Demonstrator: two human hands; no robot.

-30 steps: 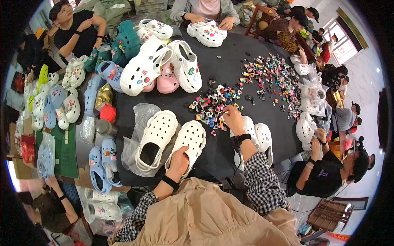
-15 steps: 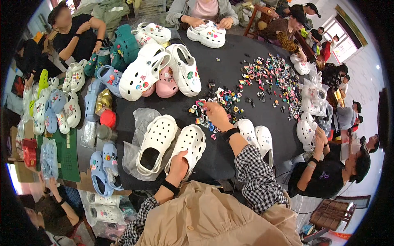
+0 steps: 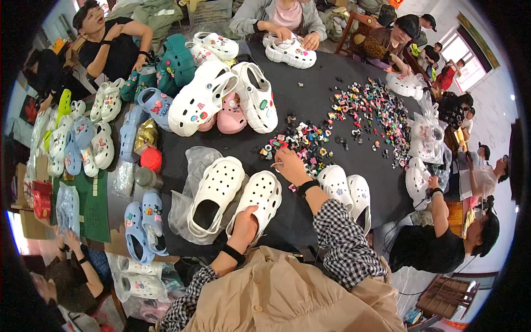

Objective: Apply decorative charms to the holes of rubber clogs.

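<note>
My left hand is closed round the heel end of a white clog dotted with holes. Its bare mate lies just to the left, on clear plastic wrapping. My right hand is pinched at the near edge of a pile of small colourful shoe charms. Something tiny may sit at its fingertips, too small to make out. Right of that hand stand two more white clogs, one beside the other, both bearing a few charms.
A larger spread of charms covers the right of the black table. Large white clogs and pink ones stand at the far left, blue clogs nearer. A red-lidded jar sits beside them. Several co-workers sit around.
My right hand has drawn back slightly from the charm pile toward me, fingers pinched. My left hand stays on the clog. Across the table, a co-worker's hands have shifted on a white clog.
</note>
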